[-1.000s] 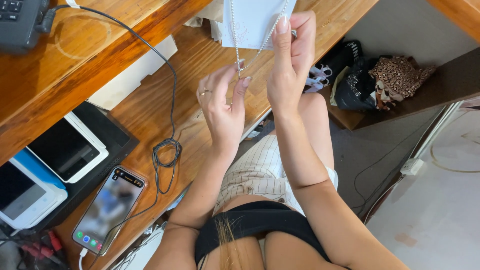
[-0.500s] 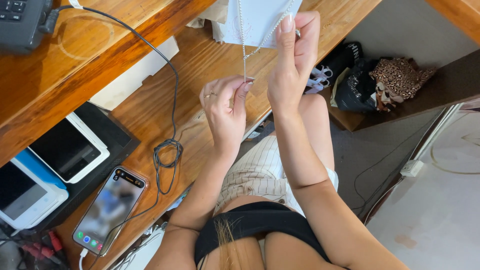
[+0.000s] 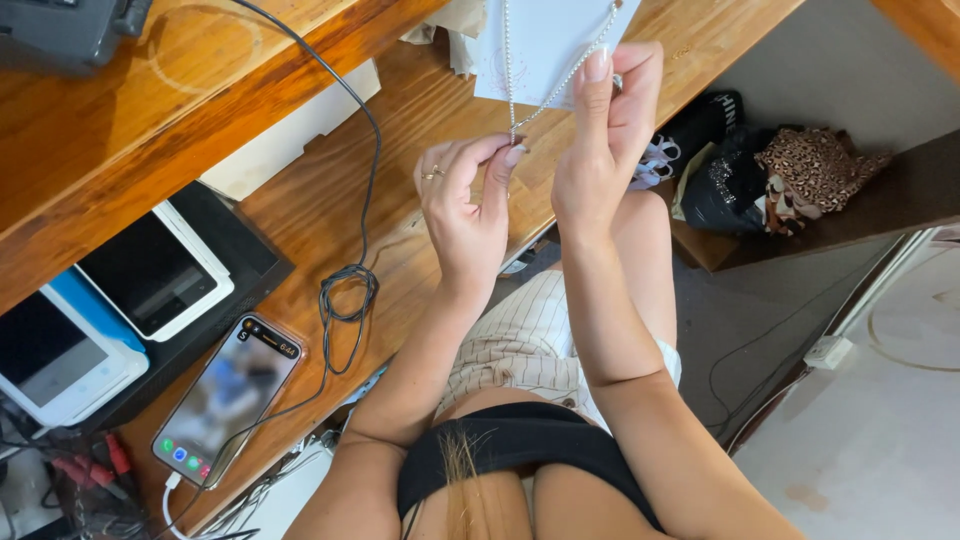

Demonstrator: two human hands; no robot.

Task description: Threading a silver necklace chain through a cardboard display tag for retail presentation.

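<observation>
Left hand (image 3: 468,215) pinching a thin bead chain (image 3: 509,70) at its low point; right hand (image 3: 600,140) gripping white card (image 3: 545,40) above, chain looped over it. Wooden tabletop (image 3: 330,200) behind both hands.

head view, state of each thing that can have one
Thin beaded silver chain: hanging taut, pinched by both hands.
Left hand: fingertips pinched on the chain.
Right hand: pinching the chain higher up.
Smartphone on wooden desk: screen lit, cable plugged in.
White tablet: screen dark.
</observation>
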